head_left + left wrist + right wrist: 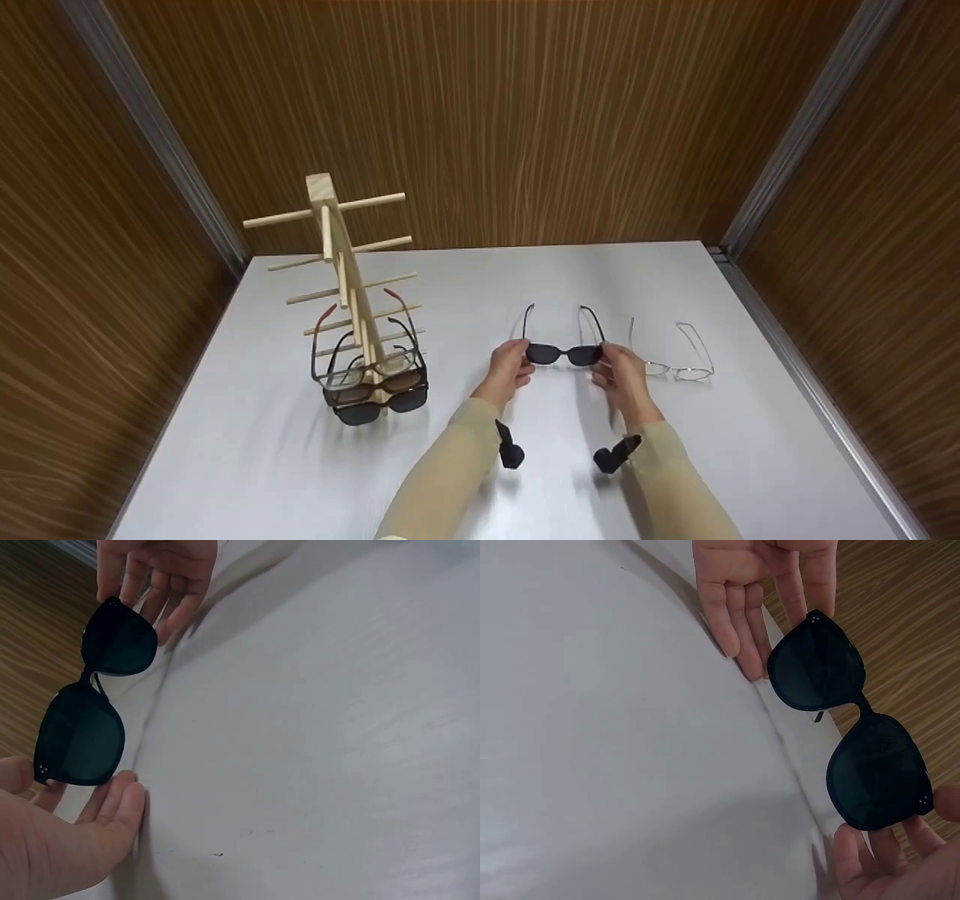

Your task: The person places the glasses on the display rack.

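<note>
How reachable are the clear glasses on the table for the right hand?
Probably yes: the clear glasses sit right beside the right hand, nothing visibly between, though it grips the dark sunglasses.

From here, the right grip (624, 376) covers one end of the wire glasses (691, 373), and the stacked glasses (360, 414) hide much of the stand's (341, 240) lower post. Both sleeves (435, 480) run out past the head view's bottom edge. In the left wrist view, the left grip (60, 847) is cropped at the side, and a dark fleck (218, 855) on the worktop (315, 727) is too tiny to identify.
</note>
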The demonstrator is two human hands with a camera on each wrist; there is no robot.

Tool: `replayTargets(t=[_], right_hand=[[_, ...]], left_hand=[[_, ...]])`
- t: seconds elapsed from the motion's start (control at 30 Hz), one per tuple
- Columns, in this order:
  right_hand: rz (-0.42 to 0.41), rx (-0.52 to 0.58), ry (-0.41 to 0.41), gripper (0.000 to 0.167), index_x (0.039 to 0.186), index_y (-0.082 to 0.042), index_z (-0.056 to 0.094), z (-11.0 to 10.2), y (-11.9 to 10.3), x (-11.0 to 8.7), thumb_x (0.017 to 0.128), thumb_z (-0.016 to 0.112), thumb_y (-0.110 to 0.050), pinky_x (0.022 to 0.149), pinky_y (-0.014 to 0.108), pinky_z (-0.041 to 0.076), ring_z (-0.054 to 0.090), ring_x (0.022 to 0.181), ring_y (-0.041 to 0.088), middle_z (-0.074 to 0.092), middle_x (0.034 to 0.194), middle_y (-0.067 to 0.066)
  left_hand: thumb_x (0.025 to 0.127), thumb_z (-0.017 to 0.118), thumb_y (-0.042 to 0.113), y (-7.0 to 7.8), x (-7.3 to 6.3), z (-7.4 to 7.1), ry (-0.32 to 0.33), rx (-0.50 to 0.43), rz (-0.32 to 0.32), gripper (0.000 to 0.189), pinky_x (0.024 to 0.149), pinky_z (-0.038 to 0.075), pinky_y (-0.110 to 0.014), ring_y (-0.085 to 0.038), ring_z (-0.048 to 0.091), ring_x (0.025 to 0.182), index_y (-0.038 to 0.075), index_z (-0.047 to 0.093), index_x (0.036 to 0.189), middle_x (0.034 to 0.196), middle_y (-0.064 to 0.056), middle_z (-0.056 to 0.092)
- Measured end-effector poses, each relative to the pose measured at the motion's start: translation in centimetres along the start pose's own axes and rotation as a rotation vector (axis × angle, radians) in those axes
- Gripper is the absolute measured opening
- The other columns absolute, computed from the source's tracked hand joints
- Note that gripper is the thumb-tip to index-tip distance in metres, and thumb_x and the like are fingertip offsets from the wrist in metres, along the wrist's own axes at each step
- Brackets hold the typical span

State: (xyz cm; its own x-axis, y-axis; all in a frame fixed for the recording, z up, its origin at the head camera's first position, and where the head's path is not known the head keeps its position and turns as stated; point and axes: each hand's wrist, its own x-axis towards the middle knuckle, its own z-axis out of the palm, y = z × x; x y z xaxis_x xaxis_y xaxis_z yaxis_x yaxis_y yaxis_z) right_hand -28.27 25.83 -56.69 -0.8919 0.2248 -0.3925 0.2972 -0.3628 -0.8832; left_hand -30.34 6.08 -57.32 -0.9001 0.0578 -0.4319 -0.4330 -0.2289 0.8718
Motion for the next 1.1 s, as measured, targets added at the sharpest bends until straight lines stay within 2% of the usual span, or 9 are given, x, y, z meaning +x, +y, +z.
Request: replayTargets(t=[0.17, 0.23, 0.33, 0.43, 0.53, 0.6, 0.67, 0.87, 1.1], right_hand=[[0.008, 0.005, -0.018, 0.030, 0.119, -0.003, 0.047, 0.3, -0.1, -0.6, 0.095, 0.053, -0.021, 0.054, 0.024, 0.046, 0.057, 0.068, 0.017, 0.061, 0.096, 0.010], [0.003, -0.006, -0.017, 0.031, 0.120, -0.003, 0.047, 0.4, -0.1, -0.9, 0.095, 0.053, -0.021, 0.055, 0.025, 0.046, 0.058, 0.068, 0.017, 0.062, 0.096, 0.010], [-0.021, -0.039, -0.011, 0.030, 0.120, -0.003, 0.048, 0.6, -0.2, -1.2, 0.096, 0.053, -0.020, 0.060, 0.029, 0.050, 0.062, 0.071, 0.020, 0.063, 0.099, 0.012], [-0.043, -0.055, -0.008, 0.030, 0.120, -0.002, 0.049, 0.9, -0.2, -1.6, 0.096, 0.052, -0.020, 0.069, 0.034, 0.054, 0.064, 0.077, 0.023, 0.062, 0.103, 0.015], [-0.054, -0.039, -0.018, 0.030, 0.120, -0.002, 0.050, 1.1, -0.2, -2.1, 0.097, 0.051, -0.020, 0.073, 0.035, 0.054, 0.065, 0.079, 0.023, 0.063, 0.102, 0.016], [-0.061, -0.032, -0.030, 0.031, 0.122, -0.001, 0.049, 1.3, -0.3, -2.5, 0.097, 0.051, -0.020, 0.073, 0.032, 0.055, 0.066, 0.080, 0.023, 0.064, 0.101, 0.015], [-0.072, -0.025, -0.039, 0.032, 0.123, -0.001, 0.050, 1.4, -0.3, -2.8, 0.097, 0.051, -0.020, 0.072, 0.030, 0.055, 0.067, 0.081, 0.023, 0.065, 0.099, 0.015], [-0.106, -0.025, -0.080, 0.036, 0.127, 0.002, 0.047, 1.9, -0.6, -4.0, 0.098, 0.050, -0.020, 0.076, 0.032, 0.054, 0.067, 0.084, 0.024, 0.064, 0.103, 0.017], [-0.139, -0.006, -0.088, 0.036, 0.126, 0.003, 0.047, 2.4, -0.8, -5.3, 0.098, 0.050, -0.021, 0.074, 0.033, 0.054, 0.067, 0.079, 0.026, 0.060, 0.108, 0.022]], left_hand=[[0.094, 0.051, 0.027, 0.4, -0.4, -0.7, -0.013, 0.007, -0.030, 0.035, 0.071, 0.047, -0.036, -0.026, 0.058, 0.086, 0.008, 0.054, 0.123, 0.097, -0.018, 0.055], [0.094, 0.052, 0.028, 0.5, -0.5, -0.9, -0.017, 0.007, -0.033, 0.034, 0.064, 0.047, -0.032, -0.023, 0.058, 0.078, 0.009, 0.054, 0.122, 0.096, -0.018, 0.056], [0.094, 0.053, 0.027, 0.7, -0.6, -1.2, -0.021, -0.007, -0.019, 0.031, 0.050, 0.040, -0.023, -0.015, 0.053, 0.063, 0.009, 0.056, 0.119, 0.091, -0.017, 0.056], [0.094, 0.054, 0.027, 0.8, -0.8, -1.6, -0.018, 0.016, 0.002, 0.029, 0.047, 0.039, -0.021, -0.014, 0.054, 0.060, 0.010, 0.057, 0.117, 0.091, -0.018, 0.060], [0.095, 0.052, 0.028, 1.1, -1.4, -2.0, -0.032, 0.023, 0.002, 0.033, 0.065, 0.052, -0.030, -0.026, 0.064, 0.080, 0.009, 0.055, 0.122, 0.101, -0.021, 0.062], [0.095, 0.052, 0.028, 1.3, -1.7, -2.2, -0.043, 0.007, -0.001, 0.035, 0.081, 0.052, -0.040, -0.034, 0.062, 0.096, 0.009, 0.053, 0.124, 0.105, -0.022, 0.061], [0.095, 0.052, 0.028, 1.6, -2.1, -2.4, -0.058, -0.017, -0.001, 0.037, 0.089, 0.047, -0.047, -0.039, 0.058, 0.105, 0.007, 0.052, 0.126, 0.108, -0.024, 0.060], [0.095, 0.052, 0.030, 2.2, -3.0, -3.2, -0.072, 0.023, 0.033, 0.036, 0.091, 0.045, -0.047, -0.039, 0.059, 0.104, 0.008, 0.054, 0.125, 0.109, -0.023, 0.061], [0.096, 0.050, 0.030, 2.6, -4.1, -3.7, -0.084, 0.052, 0.103, 0.037, 0.087, 0.048, -0.044, -0.035, 0.062, 0.099, 0.007, 0.054, 0.125, 0.106, -0.021, 0.063]])
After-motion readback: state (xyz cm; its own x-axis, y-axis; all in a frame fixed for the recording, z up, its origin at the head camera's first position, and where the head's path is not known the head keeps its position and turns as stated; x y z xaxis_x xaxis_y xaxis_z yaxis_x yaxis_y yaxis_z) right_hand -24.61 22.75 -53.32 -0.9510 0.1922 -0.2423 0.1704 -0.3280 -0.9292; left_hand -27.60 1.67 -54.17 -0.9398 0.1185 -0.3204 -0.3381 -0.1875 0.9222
